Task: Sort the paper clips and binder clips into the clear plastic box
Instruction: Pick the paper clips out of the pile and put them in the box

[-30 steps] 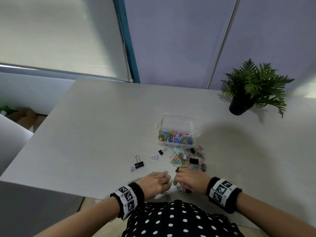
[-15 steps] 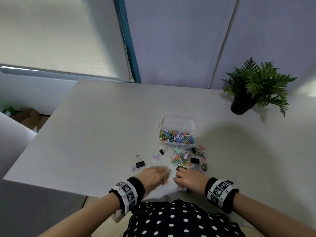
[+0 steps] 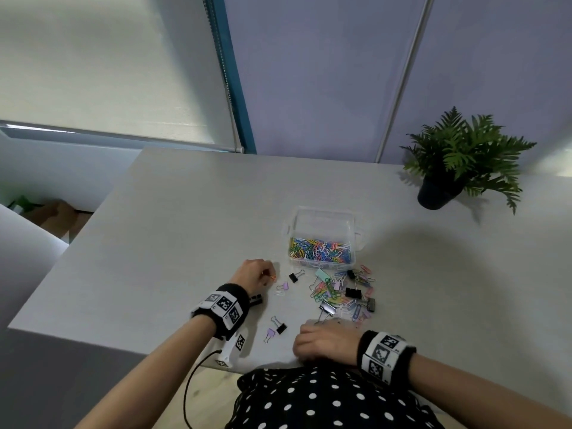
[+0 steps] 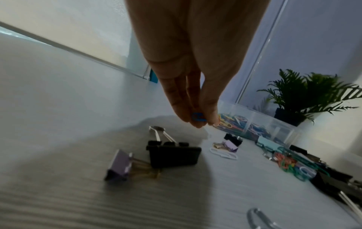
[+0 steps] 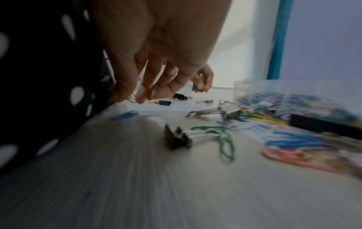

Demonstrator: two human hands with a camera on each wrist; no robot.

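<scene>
We see a pale table (image 3: 173, 230) whose far and left stretches lie bare, and both of our hands work close to its near edge. No brand or lettering can be read anywhere; the only printed marks are the black-and-white square codes on the two wristbands (image 3: 224, 306). One potted fern (image 3: 458, 162) stands at the far right, well apart from the work. One clear box (image 3: 322, 238) sits open at mid-table with a heap of coloured paper clips along its near side and its far half bare. Just in front of it, on the table, lies the loose pile (image 3: 342, 294), paper clips tangled with binder clips, too many and too small for us to count; we can make out about four black binder clips in it and one mint one. To the left of the pile lie a black binder clip (image 3: 293, 277) and a lilac one (image 3: 283, 286) with a white paper clip beside it, and nearer us another black (image 3: 280, 327) and lilac (image 3: 270, 334) pair. Our left hand (image 3: 255, 274) hangs left of the box, fingertips (image 4: 195, 117) pinching small clips, blue and orange. Our right hand (image 3: 325, 340) hovers at the near edge, fingers curled down, pinching a thin orange paper clip (image 5: 132, 99).
</scene>
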